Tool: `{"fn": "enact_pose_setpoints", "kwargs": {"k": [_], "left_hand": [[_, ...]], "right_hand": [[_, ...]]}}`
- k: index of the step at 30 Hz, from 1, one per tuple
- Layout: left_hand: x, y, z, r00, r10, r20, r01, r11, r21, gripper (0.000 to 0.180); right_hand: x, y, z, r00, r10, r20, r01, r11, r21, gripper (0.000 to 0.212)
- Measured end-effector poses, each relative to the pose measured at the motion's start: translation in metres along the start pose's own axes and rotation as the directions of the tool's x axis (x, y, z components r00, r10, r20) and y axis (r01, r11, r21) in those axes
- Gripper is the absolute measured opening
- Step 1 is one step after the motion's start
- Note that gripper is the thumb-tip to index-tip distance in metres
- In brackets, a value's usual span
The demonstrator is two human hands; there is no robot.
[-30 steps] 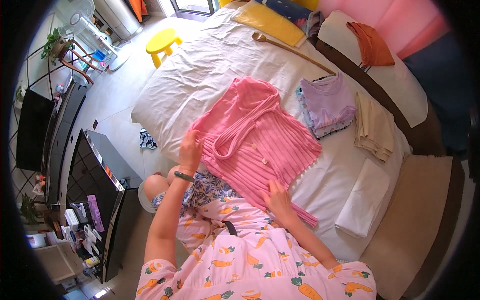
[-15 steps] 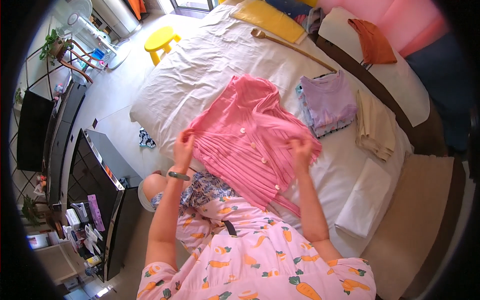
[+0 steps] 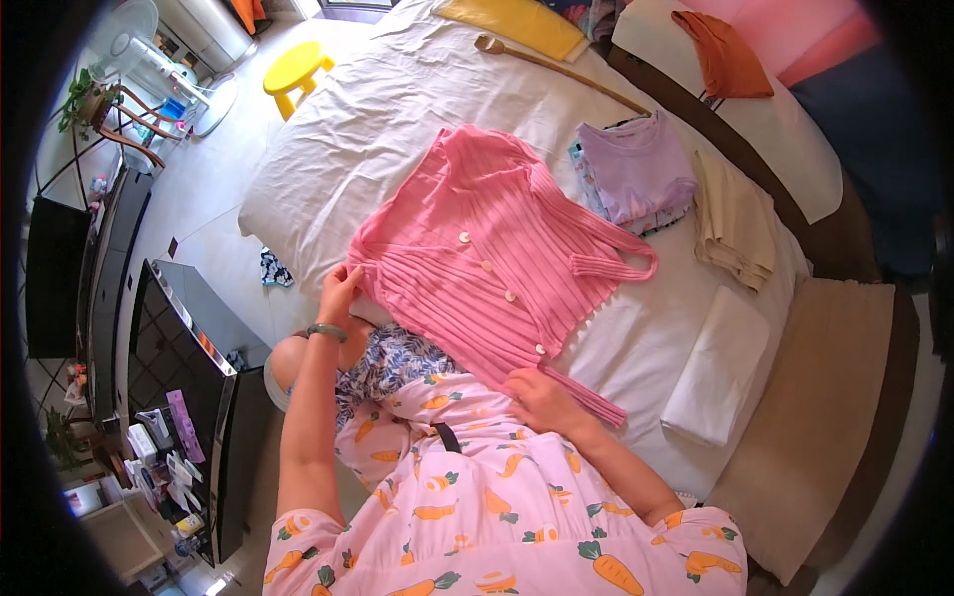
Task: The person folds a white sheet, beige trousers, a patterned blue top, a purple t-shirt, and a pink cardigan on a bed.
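Note:
A pink ribbed cardigan with white buttons lies spread on the white bed sheet. One sleeve is bent into a loop on its right side; the other sleeve's end shows near the hem. My left hand, a green bangle on its wrist, pinches the cardigan's left edge. At the bottom hem, beside the lowest button, the curled fingers of my right hand grip the knit. Right of the cardigan rests a folded lilac T-shirt on top of other folded patterned clothes. Folded beige trousers lie next to that pile.
A folded white cloth is near the bed's right edge, by a brown padded bench. Farther off lie a wooden stick, a yellow cloth and an orange garment. A yellow stool stands on the floor.
My right hand has let go of the right sleeve and moved down to the hem. That sleeve now lies looped on the sheet. My left hand keeps its hold on the left edge.

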State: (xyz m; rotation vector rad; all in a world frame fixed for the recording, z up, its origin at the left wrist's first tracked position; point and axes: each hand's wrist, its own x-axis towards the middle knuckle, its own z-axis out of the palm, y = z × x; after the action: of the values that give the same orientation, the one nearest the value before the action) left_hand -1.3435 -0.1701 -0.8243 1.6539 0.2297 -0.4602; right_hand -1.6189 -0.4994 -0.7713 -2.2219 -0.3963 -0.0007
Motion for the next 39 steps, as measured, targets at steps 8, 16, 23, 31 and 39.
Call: {"fn": "enact_pose_setpoints", "kwargs": {"k": [8,16,23,31,39], "left_hand": [[0.006,0.013,-0.004,0.947,0.312,-0.075,-0.299,0.942,0.153,0.017],[0.042,0.124,0.108,0.963,0.257,-0.083,-0.259,0.966,-0.018,0.021],[0.133,0.146,0.195,0.979,0.135,0.155,-0.072,0.932,-0.356,0.032],[0.142,0.091,0.135,0.695,0.716,-0.071,-0.524,0.571,0.632,0.051],[0.174,0.118,0.145,0.834,0.539,0.116,-0.408,0.462,0.788,0.067]], "right_hand": [[0.003,0.028,0.039,0.991,0.133,0.028,-0.130,0.987,-0.091,0.015],[0.025,0.066,-0.097,0.778,0.596,-0.198,-0.441,0.743,0.504,0.006],[0.035,0.163,-0.138,0.566,0.634,-0.526,-0.442,0.773,0.455,0.011],[0.003,0.122,-0.059,0.379,0.651,-0.658,-0.718,0.655,0.235,0.028],[0.039,0.164,-0.020,0.168,0.869,-0.466,-0.594,0.467,0.656,0.048]]}}
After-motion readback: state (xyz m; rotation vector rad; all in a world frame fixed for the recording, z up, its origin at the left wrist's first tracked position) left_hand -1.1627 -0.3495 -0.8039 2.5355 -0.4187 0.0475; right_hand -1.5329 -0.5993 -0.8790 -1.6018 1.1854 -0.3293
